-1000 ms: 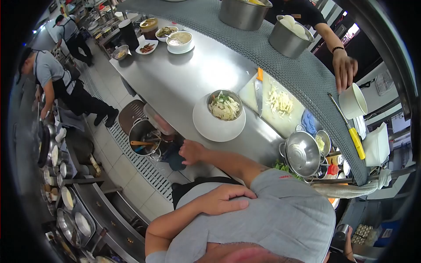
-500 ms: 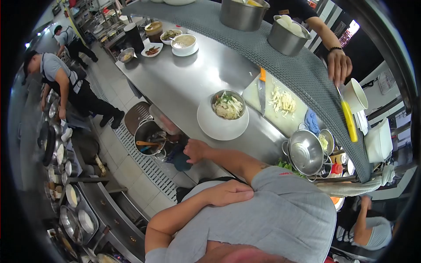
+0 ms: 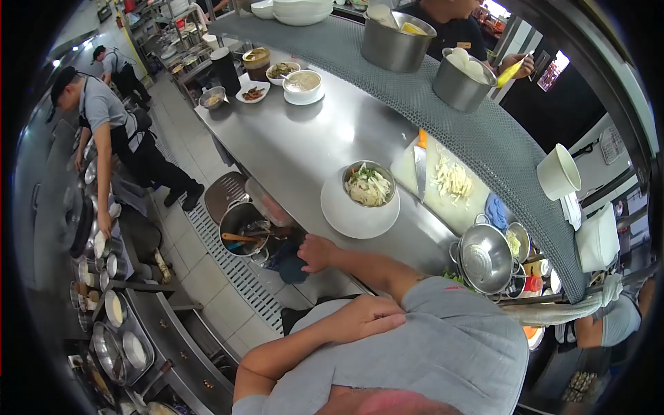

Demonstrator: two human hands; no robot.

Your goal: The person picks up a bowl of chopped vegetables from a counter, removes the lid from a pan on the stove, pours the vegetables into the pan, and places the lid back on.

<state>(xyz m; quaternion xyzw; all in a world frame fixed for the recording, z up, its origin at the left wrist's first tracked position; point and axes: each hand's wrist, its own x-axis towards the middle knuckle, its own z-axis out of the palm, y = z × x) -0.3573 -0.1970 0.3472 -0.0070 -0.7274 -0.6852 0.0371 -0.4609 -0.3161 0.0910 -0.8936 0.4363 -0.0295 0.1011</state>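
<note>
My left hand [image 3: 368,319] lies against the front of my grey shirt [image 3: 429,353], fingers extended and touching the cloth. Stretched leftward across my front, my right arm ends in a closed right hand [image 3: 318,253] at the near edge of the steel counter [image 3: 277,149]. What that hand holds, if anything, is hidden; a dark blue item [image 3: 290,268] is just below it. On the counter beyond, a metal bowl of shredded pale food with greens [image 3: 369,185] stands on a white plate [image 3: 342,220]. A stockpot with utensils [image 3: 242,228] is left of my right hand.
A knife [image 3: 420,166] and pale shreds [image 3: 452,176] lie on a cutting board [image 3: 449,207]. Metal strainers [image 3: 485,256] stand at right. Across the raised shelf [image 3: 415,97], a co-worker's hand [image 3: 523,66] holds a yellow-handled tool [image 3: 510,74]. Another co-worker [image 3: 117,131] works at the left.
The co-worker across the shelf has drawn the yellow-handled tool back and up, away from the white tub. The co-worker at left reaches lower. My hands hold their poses; the view has shifted slightly.
</note>
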